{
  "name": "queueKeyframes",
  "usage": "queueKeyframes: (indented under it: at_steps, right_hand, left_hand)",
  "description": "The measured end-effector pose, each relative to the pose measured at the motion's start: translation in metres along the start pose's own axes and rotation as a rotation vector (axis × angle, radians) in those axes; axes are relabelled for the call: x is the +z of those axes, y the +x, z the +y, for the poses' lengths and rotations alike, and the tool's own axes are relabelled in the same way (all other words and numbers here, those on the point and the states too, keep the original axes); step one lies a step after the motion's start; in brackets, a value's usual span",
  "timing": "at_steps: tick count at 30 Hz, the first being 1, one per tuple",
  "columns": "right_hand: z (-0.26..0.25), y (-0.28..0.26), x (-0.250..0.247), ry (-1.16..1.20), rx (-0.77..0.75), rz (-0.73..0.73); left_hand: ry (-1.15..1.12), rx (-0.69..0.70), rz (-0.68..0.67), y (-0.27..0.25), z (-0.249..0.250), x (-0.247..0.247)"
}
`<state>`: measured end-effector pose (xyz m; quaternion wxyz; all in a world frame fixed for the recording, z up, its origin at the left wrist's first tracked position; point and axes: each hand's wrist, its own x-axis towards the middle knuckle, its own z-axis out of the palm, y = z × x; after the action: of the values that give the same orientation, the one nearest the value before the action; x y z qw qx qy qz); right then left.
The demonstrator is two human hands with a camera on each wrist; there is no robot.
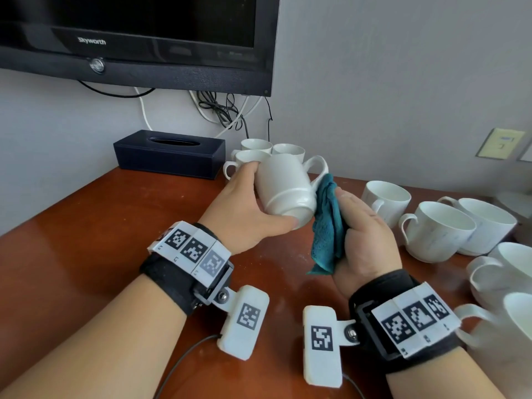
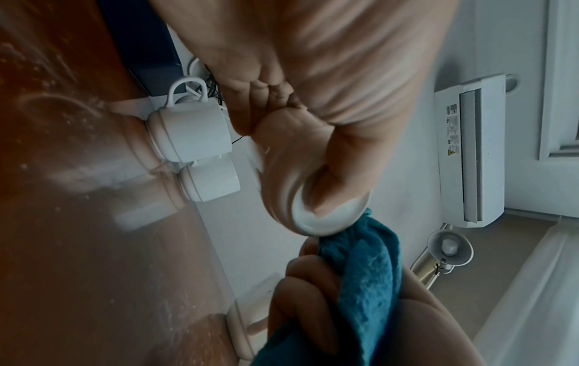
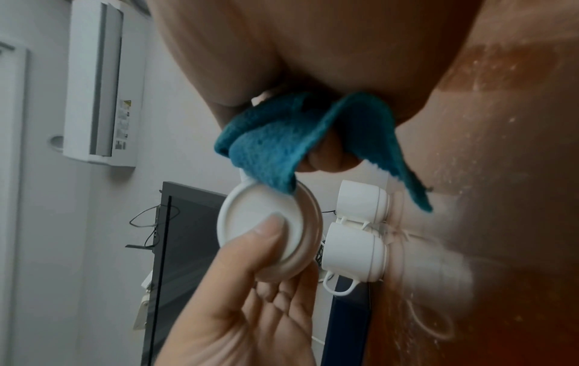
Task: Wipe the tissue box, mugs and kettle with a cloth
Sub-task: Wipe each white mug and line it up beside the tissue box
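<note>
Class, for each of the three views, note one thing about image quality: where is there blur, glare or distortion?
Head view: mugs at the lower right edge smear into blur; the held mug is sharp. Left wrist view: dim, table blurred with pale glare; wide-angle tilt. Right wrist view: cloth fairly sharp, table soft and streaked.

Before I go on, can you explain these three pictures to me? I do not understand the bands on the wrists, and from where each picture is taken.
No machine: a person wears cameras on the head and both wrists; the patterned bands are markers. The head view looks down on a wooden table. The left hand holds a white mug on its side, off the table. The right hand grips a teal cloth against it. More mugs and a dark tissue box stand on the table.
</note>
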<state>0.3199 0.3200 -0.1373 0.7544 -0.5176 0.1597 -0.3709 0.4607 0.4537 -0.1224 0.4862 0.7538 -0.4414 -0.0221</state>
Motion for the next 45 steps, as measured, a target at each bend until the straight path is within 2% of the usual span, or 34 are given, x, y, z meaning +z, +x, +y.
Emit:
queueKeyframes:
  at_steps: [6,13,15,19,22,24,28,33,39,45]
  right_hand:
    - [-0.005,-0.002,0.0,-0.142,-0.139,-0.014]
    - [-0.007,0.004,-0.005,-0.198,-0.181,0.108]
    - [-0.006,0.004,-0.007,-0.19,-0.177,0.098]
    - [-0.003,0.002,-0.004,-0.171,-0.202,-0.019]
    - [0.0,0.002,-0.002,-0.188,-0.223,-0.088]
    - [-0.001,0.003,-0.002,-0.189,-0.232,-0.092]
    - [-0.004,0.004,-0.005,-0.147,-0.209,0.024]
    - [-0.001,0.004,-0.005,-0.143,-0.19,0.041]
    - [-0.002,-0.005,0.004,-0.073,-0.175,-0.127]
    - [-0.005,-0.003,0.0,-0.024,-0.215,-0.126]
  left_hand:
    - [-0.087,-0.007,-0.175,-0.002,-0.001,0.0]
    - [-0.184,-0.016,-0.34,-0.007,0.006,0.004]
    - [-0.246,-0.047,-0.309,-0.007,0.006,0.007]
    - [-0.339,-0.152,-0.106,-0.003,0.001,0.012]
    - [-0.37,-0.211,-0.023,0.0,-0.003,0.011]
    - [-0.403,-0.22,-0.052,0.0,-0.002,0.01]
    - [-0.649,-0.207,-0.246,-0.006,0.003,0.013]
    - [-0.885,-0.208,-0.287,-0.008,0.011,0.017]
    - [-0.892,-0.216,-0.124,-0.002,0.009,0.015]
    - [-0.679,-0.22,-0.105,0.001,0.004,0.013]
